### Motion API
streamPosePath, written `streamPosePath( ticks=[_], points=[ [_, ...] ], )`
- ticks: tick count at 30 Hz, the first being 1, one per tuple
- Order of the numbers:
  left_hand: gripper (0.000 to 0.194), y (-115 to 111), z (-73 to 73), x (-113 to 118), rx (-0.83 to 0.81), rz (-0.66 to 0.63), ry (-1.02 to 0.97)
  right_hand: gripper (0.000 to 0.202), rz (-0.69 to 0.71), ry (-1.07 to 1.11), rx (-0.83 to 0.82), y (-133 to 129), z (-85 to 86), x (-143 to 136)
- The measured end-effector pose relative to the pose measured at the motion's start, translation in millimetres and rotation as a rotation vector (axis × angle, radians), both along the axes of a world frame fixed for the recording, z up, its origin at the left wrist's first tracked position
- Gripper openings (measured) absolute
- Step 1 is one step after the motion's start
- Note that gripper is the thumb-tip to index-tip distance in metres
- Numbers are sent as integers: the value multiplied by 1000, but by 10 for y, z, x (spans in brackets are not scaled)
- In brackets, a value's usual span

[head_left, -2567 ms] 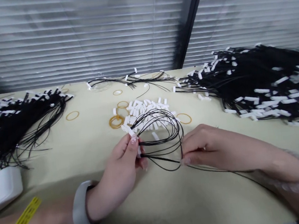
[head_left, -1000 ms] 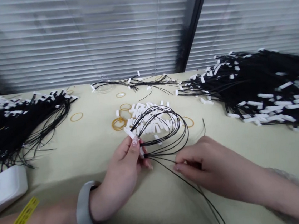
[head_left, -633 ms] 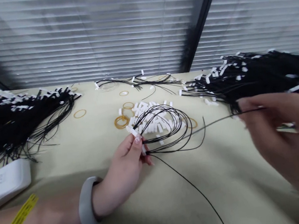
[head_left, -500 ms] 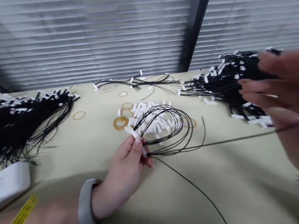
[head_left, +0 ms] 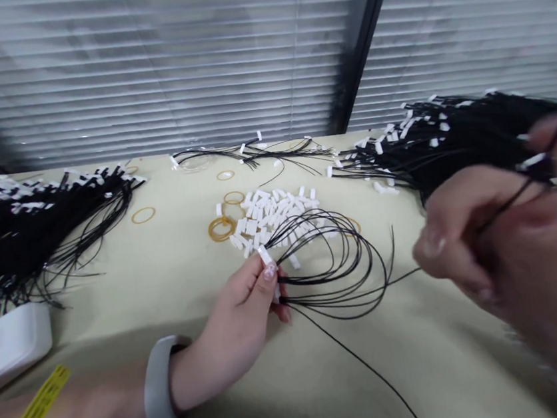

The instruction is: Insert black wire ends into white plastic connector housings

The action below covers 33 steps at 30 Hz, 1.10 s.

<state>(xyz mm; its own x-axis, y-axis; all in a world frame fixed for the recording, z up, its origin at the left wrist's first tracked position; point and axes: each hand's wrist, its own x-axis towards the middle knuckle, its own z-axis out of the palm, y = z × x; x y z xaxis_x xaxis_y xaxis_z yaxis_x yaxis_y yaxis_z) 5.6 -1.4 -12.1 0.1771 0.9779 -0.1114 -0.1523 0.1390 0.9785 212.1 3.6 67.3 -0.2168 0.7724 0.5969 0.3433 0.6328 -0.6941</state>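
Observation:
My left hand (head_left: pixel 246 303) is closed, its thumb and fingers pinching white plastic connectors (head_left: pixel 266 256) near the middle of the view. Black wires (head_left: pixel 365 266) run out of these connectors and bend round in loops to the right. One loose wire trails from them down to the bottom edge. My right hand (head_left: pixel 494 245), partly blurred, is curled shut on a black wire at the right. That wire stretches from the loops to the right fingers and shows again above them. Behind the loops lies a pile of loose white connectors (head_left: pixel 278 209).
Bundles of black wires with white connectors lie at left (head_left: pixel 33 223) and right (head_left: pixel 452 142). A few more wires (head_left: pixel 282 151) are along the table's back edge. Yellowish rubber bands (head_left: pixel 221 228) lie beside the pile. A white case (head_left: pixel 12 343) sits at the left edge, before window blinds (head_left: pixel 241 59).
My right hand has come lower and inward, its fingers now curled round the wire. The taut wire has slackened somewhat. My left hand has shifted slightly right with the connectors.

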Motion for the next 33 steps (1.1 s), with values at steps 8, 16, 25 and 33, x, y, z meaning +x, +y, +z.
streamPosePath(
  ticks=[8,16,25,33],
  points=[
    [24,-25,15,-6,103,-58,37,11,182,-395,-50,102,-250,-192],
    [25,-56,27,-3,131,-105,86,16,80,-428,-70,115,-345,-292],
    [23,-60,62,13,137,-119,118,21,55,-452,-88,106,-338,-313],
    [24,-69,71,12,158,-114,173,24,131,-466,-141,96,-310,-322]
  ],
)
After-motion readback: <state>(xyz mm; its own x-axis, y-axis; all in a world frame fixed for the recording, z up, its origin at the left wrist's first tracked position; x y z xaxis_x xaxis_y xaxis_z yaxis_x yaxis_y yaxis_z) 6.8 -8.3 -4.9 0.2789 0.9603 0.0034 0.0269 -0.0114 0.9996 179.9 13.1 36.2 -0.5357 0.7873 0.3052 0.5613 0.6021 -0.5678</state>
